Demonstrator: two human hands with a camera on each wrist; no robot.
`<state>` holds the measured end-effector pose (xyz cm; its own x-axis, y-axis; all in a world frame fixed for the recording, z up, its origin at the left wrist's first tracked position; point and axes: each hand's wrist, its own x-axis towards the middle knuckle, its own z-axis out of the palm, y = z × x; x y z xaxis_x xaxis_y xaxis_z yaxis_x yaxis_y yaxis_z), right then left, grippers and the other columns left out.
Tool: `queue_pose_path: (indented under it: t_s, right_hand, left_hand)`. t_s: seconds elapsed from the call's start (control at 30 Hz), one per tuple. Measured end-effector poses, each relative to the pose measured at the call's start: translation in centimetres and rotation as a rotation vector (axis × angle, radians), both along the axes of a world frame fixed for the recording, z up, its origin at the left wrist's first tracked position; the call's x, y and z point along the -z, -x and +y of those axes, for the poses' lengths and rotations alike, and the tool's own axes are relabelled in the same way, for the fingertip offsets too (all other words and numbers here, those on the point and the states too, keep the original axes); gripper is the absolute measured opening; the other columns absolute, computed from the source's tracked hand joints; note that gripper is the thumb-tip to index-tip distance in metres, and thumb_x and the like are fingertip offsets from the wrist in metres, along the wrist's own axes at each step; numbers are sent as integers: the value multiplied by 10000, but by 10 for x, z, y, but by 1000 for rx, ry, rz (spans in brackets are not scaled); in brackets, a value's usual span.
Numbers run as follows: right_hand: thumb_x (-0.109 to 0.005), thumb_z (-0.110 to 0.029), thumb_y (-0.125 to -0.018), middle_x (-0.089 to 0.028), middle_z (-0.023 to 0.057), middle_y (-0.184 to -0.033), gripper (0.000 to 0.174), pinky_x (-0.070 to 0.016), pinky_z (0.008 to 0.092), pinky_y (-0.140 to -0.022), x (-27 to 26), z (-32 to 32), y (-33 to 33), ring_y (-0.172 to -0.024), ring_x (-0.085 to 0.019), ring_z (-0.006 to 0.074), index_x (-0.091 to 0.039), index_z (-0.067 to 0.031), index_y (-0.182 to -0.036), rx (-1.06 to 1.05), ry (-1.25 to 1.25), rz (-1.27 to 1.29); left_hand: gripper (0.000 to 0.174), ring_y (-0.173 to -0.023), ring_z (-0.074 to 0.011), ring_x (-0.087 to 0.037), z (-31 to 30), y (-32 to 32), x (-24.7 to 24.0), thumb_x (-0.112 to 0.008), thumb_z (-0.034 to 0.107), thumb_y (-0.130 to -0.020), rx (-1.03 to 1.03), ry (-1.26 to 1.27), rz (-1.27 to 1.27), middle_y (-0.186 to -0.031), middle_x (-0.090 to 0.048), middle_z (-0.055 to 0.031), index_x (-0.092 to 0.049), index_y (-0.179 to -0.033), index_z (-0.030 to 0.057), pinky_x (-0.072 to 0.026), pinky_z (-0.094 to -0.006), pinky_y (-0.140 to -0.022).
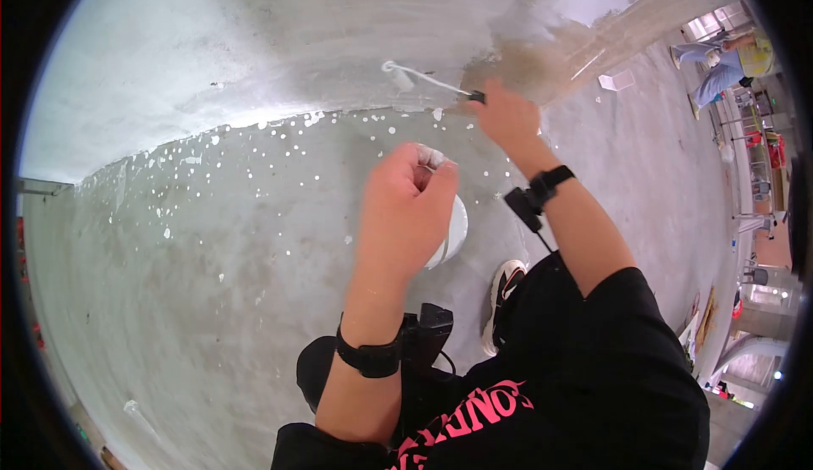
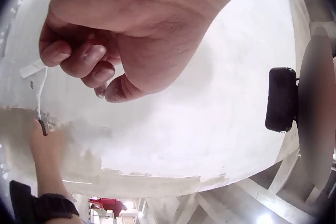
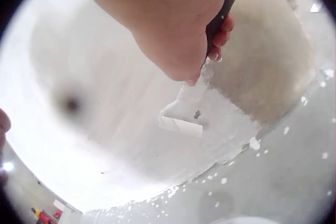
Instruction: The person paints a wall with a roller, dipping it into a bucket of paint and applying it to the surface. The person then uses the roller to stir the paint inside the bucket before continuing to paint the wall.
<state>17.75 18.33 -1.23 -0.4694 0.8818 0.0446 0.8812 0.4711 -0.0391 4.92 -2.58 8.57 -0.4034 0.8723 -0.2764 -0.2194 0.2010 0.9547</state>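
My right hand (image 1: 511, 118) grips the dark handle of a paint roller (image 3: 181, 126), whose white sleeve lies against the wall (image 3: 131, 134) near its base. The white wire frame runs from the handle to the sleeve. In front of my body hangs my left hand (image 1: 408, 203), its fingers loosely curled and holding nothing. Whitish smears mark its fingertips (image 2: 97, 74). Partly hidden behind that hand, a white bucket (image 1: 458, 231) stands on the floor. Fresh white paint covers much of the wall, while a brownish-grey patch (image 3: 262, 66) shows beside the roller.
White paint drops spatter the grey floor (image 1: 254, 241) along the wall's foot. My shoe (image 1: 506, 292) is close to the bucket. A white sheet-like piece (image 1: 617, 80) lies farther right. Another person (image 1: 720, 68) and assorted gear are at the far right.
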Motion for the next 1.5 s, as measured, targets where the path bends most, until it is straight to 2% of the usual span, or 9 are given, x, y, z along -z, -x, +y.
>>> queue_pose_path:
  t_s: [0.13, 0.4, 0.6, 0.67, 0.8, 0.93, 1.0, 1.1, 1.5]
  right_hand:
    - [-603, -467, -884, -678, 179, -817, 412, -508, 511, -643, -11, 10, -55, -762, -664, 392, -518, -71, -963, 69, -143, -80]
    - [-658, -427, -858, -664, 161, -763, 393, -485, 507, -618, -42, 26, -122, -719, -645, 391, -492, -82, -944, 102, -127, -24]
    - [-660, -386, -852, -667, 144, -818, 334, -494, 457, -673, -51, 21, -109, -793, -642, 359, -586, -81, -967, -124, 18, -49]
    - [-672, -335, -835, -660, 115, -882, 288, -494, 432, -708, -41, 22, -102, -852, -632, 334, -638, -92, -985, -444, -32, 3]
    - [-688, -289, -815, -636, 81, -892, 248, -494, 423, -709, -39, 22, -85, -850, -629, 302, -655, -79, -942, -539, -41, -64]
    - [-704, -280, -794, -621, 79, -858, 223, -493, 422, -707, -30, 37, -80, -841, -625, 300, -671, -83, -892, -495, -43, 4]
    - [-696, -272, -792, -622, 63, -872, 215, -487, 416, -736, -28, 44, -78, -853, -620, 291, -693, -100, -921, -231, -64, -134]
    - [-698, -274, -791, -625, 53, -877, 212, -487, 413, -745, -23, 49, -76, -862, -620, 284, -697, -107, -920, -418, -134, -124]
    - [-685, -304, -810, -633, 49, -894, 201, -502, 427, -737, -34, 38, -65, -891, -630, 278, -697, -109, -855, -348, -72, -137]
  left_hand:
    - [106, -637, -15, -459, -4, -2, 1, -617, 122, -899, 58, -12, 30, -702, -561, 50, -601, -871, 21, -360, -206, -565]
    - [100, -629, -15, -458, -5, 4, -6, -612, 116, -898, 49, 31, -20, -693, -559, 47, -596, -869, 21, -359, -206, -558]
    - [101, -621, -19, -465, -9, -6, -3, -605, 112, -898, 70, 28, 48, -688, -562, 36, -585, -876, 16, -367, -215, -550]
    - [101, -619, -22, -468, -9, -8, -1, -602, 110, -897, 74, 41, 60, -686, -562, 32, -581, -878, 13, -369, -219, -548]
    - [101, -613, -34, -465, -10, -13, -5, -595, 105, -897, 76, 70, 116, -679, -561, 22, -573, -878, 8, -377, -228, -547]
    - [107, -610, -42, -461, -11, -19, -8, -595, 103, -893, 85, 62, 153, -669, -557, 11, -565, -872, 2, -382, -237, -547]
    - [110, -611, -45, -463, -9, -22, -6, -597, 103, -890, 101, 71, 166, -666, -555, 6, -564, -870, 0, -382, -240, -547]
    - [116, -612, -52, -466, -6, -25, -1, -601, 103, -885, 126, 81, 200, -661, -553, -3, -561, -868, -5, -384, -244, -547]
    - [126, -605, -66, -479, -4, -22, -1, -606, 111, -874, 131, 61, 208, -660, -562, -13, -568, -871, -9, -392, -254, -548]
